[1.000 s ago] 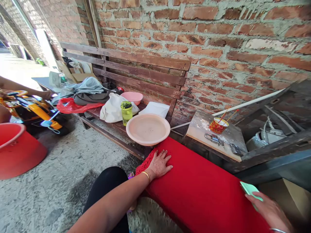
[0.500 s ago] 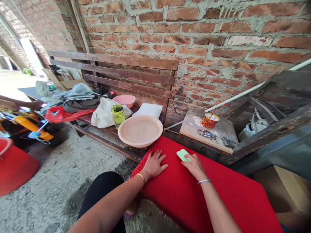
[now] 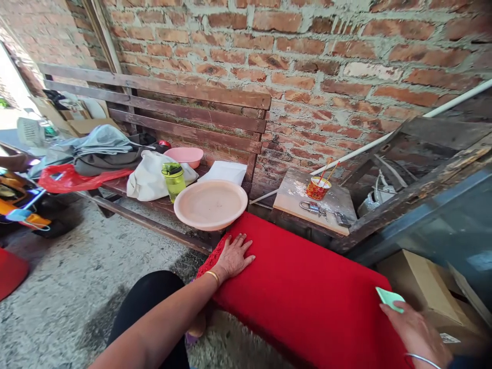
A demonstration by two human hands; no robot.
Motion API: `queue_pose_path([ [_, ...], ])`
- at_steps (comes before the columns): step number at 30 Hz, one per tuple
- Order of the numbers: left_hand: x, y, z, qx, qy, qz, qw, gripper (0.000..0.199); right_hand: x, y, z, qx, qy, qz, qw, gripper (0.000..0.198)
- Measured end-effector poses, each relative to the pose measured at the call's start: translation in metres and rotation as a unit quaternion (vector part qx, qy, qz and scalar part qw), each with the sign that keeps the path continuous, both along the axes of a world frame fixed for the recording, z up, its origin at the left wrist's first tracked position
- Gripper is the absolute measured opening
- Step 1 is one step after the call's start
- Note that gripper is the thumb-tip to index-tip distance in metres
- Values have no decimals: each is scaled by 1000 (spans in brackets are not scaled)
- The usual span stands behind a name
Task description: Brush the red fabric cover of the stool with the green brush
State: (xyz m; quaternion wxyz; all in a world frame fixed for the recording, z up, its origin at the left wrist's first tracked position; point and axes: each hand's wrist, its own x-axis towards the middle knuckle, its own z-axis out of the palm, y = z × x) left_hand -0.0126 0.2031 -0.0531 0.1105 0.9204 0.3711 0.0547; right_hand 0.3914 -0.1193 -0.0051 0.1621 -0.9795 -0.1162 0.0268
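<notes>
My left hand [image 3: 232,256] lies flat with fingers spread on the red cloth [image 3: 292,271], near its left end by a lacy red edge. That cloth covers a long, flat-topped piece running toward the lower right. My right hand [image 3: 417,328] is closed on a flat, pale green piece [image 3: 390,298], like a small scraper or card; its exact kind I cannot make out. The piece is at the cloth's right end, tilted, and whether it touches the cloth is unclear. Just beyond my left hand is a round pale pink basin [image 3: 210,204].
A green bottle [image 3: 173,180], white bag [image 3: 148,177] and pink bowl [image 3: 186,155] stand on the wooden bench [image 3: 184,123]. A small table [image 3: 286,197] holds a red tub with sticks [image 3: 318,187] and padlocks [image 3: 313,207]. A cardboard box [image 3: 423,282] is at right.
My right hand has moved with the pale green piece from the cloth's middle to its right end. My left hand stays on the cloth. The view has shifted somewhat right.
</notes>
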Motion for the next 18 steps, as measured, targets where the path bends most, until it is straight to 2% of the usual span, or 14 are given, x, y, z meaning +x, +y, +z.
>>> queue_pose_path([
  [2,0,0,-1,2,2,1,1000,62,-6,-1,2,-68,27,7,997,65],
  [4,0,0,-2,4,5,2,1000,63,-27,24,8,-75,32,75,994,72],
  [8,0,0,1,5,12,4,1000,63,-86,118,14,-20,50,266,962,57],
  [11,0,-1,4,1,15,5,1000,62,-118,184,10,-1,64,350,934,46],
  [13,0,-1,6,-2,13,4,1000,62,-125,213,7,-3,71,386,920,42],
  [15,0,-1,7,-4,6,2,1000,62,-119,223,6,-12,78,401,913,39],
  [18,0,-1,7,-12,-5,-2,1000,63,-86,201,11,-35,77,374,923,37],
])
